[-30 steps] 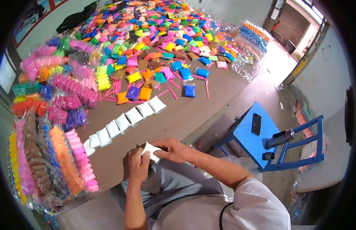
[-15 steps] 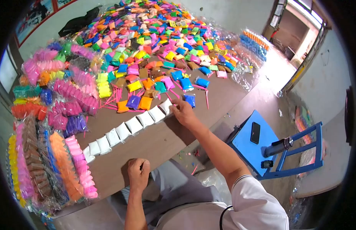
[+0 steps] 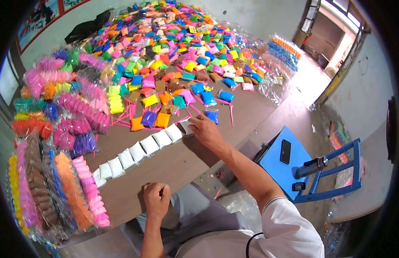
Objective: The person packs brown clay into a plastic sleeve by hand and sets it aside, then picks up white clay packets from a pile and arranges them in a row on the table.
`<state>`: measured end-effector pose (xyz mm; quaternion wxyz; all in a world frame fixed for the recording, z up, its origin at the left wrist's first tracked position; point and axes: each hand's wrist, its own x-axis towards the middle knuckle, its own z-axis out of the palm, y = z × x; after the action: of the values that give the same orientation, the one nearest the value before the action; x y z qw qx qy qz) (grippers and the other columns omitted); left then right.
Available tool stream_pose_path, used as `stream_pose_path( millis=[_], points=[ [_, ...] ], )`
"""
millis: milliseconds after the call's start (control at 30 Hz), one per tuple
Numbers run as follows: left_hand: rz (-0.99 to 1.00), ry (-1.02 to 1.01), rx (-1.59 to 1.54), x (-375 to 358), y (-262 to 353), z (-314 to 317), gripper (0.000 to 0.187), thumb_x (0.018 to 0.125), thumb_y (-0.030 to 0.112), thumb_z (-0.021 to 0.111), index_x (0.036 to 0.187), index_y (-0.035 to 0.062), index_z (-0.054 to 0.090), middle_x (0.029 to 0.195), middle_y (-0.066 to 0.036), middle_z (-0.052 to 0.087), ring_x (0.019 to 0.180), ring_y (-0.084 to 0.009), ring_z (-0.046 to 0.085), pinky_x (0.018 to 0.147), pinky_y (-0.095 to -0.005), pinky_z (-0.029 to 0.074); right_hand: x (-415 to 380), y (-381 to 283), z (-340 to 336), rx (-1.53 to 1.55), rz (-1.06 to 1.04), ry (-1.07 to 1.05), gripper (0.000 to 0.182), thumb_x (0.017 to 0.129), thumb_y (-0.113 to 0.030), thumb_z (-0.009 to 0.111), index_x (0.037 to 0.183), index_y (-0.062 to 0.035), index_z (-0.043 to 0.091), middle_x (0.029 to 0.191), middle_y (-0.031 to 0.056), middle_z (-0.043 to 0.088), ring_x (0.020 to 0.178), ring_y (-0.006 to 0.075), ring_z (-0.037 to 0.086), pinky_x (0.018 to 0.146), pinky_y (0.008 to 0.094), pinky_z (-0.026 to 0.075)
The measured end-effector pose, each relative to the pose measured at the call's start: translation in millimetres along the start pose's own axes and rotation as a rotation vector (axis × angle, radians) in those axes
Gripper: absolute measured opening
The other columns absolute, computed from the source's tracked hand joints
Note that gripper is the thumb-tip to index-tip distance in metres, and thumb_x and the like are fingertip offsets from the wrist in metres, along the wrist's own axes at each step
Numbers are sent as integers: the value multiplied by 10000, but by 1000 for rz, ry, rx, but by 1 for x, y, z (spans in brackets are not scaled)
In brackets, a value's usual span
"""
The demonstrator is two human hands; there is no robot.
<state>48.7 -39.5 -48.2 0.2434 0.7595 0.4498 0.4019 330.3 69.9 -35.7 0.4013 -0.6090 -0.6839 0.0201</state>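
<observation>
A row of joined white packets [image 3: 149,145] lies slantwise across the brown table, its left end beside the pink packets. My right hand [image 3: 207,130] is at the row's far right end, thumb and fingers closed over the last white packet [image 3: 185,124] and partly hiding it. Low on the near edge of the table, my left hand [image 3: 156,200] rests as a loose fist, apart from the row, with nothing visible in it. Just beyond my right hand sit a blue packet [image 3: 212,116] and an orange packet [image 3: 162,120].
A big heap of coloured packets [image 3: 165,38] covers the table's back. Bagged strips of packets [image 3: 73,189] are stacked on the left. Pink sticks [image 3: 130,111] lie among them. On my right stands a blue chair [image 3: 272,150] bearing a phone [image 3: 285,152] and a bottle [image 3: 311,167].
The fingers of my right hand now cover more of the last white packet. My left hand stays closed at the table edge. The view has shifted slightly.
</observation>
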Motion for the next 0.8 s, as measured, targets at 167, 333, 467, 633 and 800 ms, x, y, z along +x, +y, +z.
stream_pose_path(
  millis=[167,333,467,633,800],
  points=[
    [24,16,14,1,-1,0,121,842,121,627,779,24,589,753,-123,606,760,-331,576,799,-431,420,5,9,10,4,-55,-146,95,867,-108,620,934,-51,655,878,177,595,853,358,617,756,449,504],
    [38,-17,33,4,2,0,124,843,133,618,767,40,585,731,-106,592,743,-322,566,789,-433,406,0,7,9,72,-76,-134,85,873,-86,593,943,-41,614,892,177,576,870,359,598,766,439,492],
    [15,-43,60,3,3,0,132,840,134,616,751,42,584,714,-98,584,740,-318,563,786,-432,400,-1,11,14,70,-98,-138,176,874,-74,620,1040,-29,654,881,151,586,845,312,607,737,402,497],
    [47,-2,66,3,2,3,132,829,140,622,745,40,606,683,-103,578,730,-320,558,781,-436,402,-3,6,10,10,-102,-136,148,852,-52,578,990,-45,632,950,149,579,923,331,585,795,418,493],
    [55,12,64,1,0,2,141,832,147,620,743,38,612,697,-115,595,739,-325,565,776,-439,408,-14,6,13,51,-88,-45,185,847,-39,576,1025,-53,623,935,155,576,912,334,588,774,421,485]
  ],
)
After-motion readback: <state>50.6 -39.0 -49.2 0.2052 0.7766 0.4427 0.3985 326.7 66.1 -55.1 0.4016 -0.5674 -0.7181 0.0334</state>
